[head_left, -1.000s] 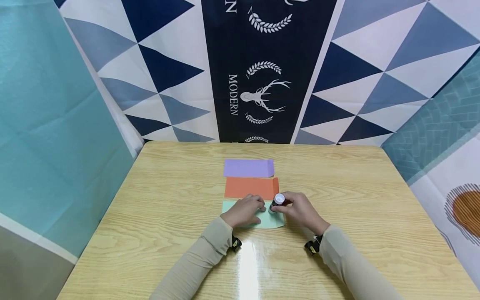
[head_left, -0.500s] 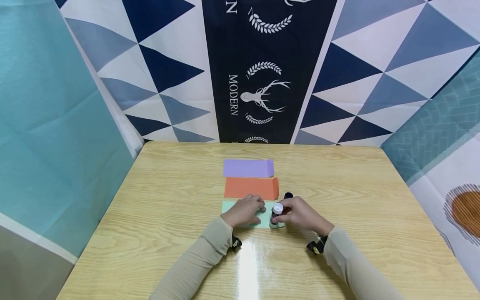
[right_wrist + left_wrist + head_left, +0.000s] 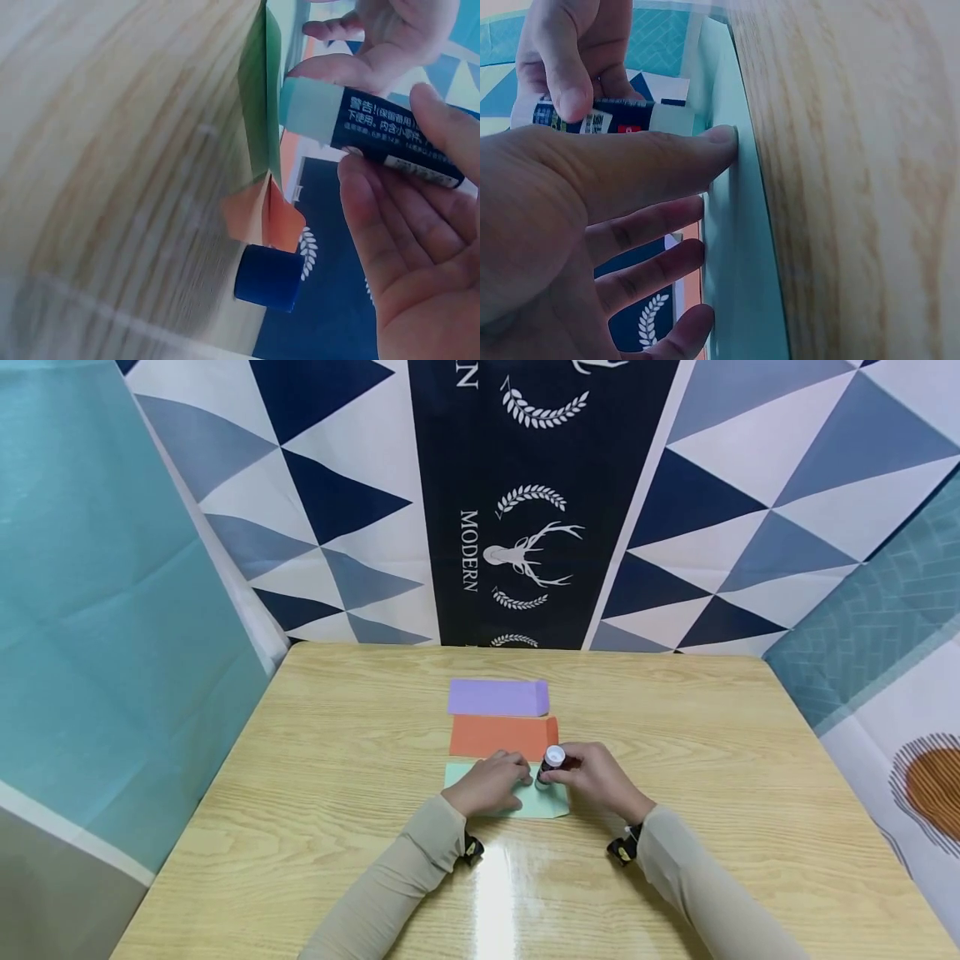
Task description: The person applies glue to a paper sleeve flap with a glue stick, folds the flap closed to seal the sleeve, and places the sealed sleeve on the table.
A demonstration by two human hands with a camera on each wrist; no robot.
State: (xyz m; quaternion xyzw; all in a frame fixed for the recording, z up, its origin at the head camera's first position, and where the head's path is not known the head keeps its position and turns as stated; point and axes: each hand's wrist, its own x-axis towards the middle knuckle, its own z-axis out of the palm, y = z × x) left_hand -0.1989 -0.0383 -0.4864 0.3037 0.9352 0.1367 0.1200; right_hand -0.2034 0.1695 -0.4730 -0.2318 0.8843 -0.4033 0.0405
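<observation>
In the head view my right hand (image 3: 603, 779) grips a glue stick (image 3: 551, 767) with a white base and dark label, pinched between thumb and fingers. Its exposed tip meets the right end of a mint-green envelope (image 3: 543, 807), as the right wrist view also shows for the glue stick (image 3: 375, 124). My left hand (image 3: 491, 782) rests on the same envelope with spread fingers, its thumb (image 3: 667, 157) and fingertips touching the paper. A dark blue cap (image 3: 270, 277) stands on the table beside my right hand, hidden behind it in the head view.
Beyond the green paper lie an orange envelope (image 3: 495, 737) and a purple envelope (image 3: 491, 697), stacked in a column, flaps to the right. The wooden table (image 3: 337, 735) ends at a patterned cloth backdrop (image 3: 525, 527).
My right hand slid the glue stick toward the near edge of the green envelope, then back away from me. My left hand stayed in place.
</observation>
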